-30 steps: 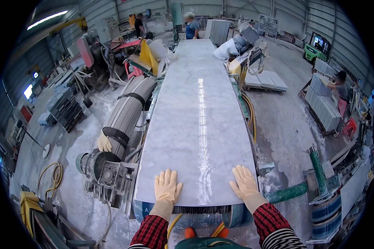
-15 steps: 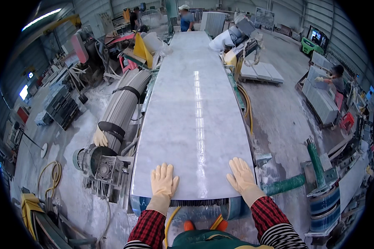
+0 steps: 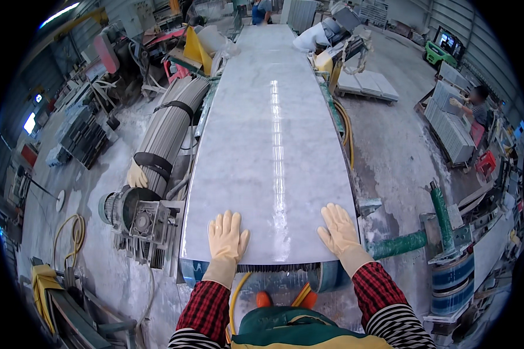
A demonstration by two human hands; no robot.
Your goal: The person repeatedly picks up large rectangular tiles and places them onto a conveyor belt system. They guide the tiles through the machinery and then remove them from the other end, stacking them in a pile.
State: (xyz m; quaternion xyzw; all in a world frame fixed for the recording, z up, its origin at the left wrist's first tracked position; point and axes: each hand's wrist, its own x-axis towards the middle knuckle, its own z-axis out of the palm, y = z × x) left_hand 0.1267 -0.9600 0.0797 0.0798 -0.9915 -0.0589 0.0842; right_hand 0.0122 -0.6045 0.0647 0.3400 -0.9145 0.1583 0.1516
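Note:
A long, pale grey polished stone slab [image 3: 262,157] stretches away from me on a roller conveyor, with a bright strip of light reflected down its middle. My left hand [image 3: 227,239], in a cream rubber glove, lies flat on the slab's near left part, fingers pointing away. Near the right corner, my right hand [image 3: 338,232] rests in a matching glove, its fingers spread on the surface by the edge. Neither hand grips anything. Under the slab's near end a blue roller [image 3: 332,276] shows in part.
Left of the slab stand a motor [image 3: 119,206] and a ribbed grey bundle [image 3: 170,128] with a glove on it. A green pipe [image 3: 399,244] juts out at right. Yellow hoses [image 3: 346,131] run alongside. One person [image 3: 261,11] is at the far end, another [image 3: 477,107] at right.
The whole view has tilted down slightly, so the slab and surroundings sit higher. Both hands stay flat in about the same places on the slab.

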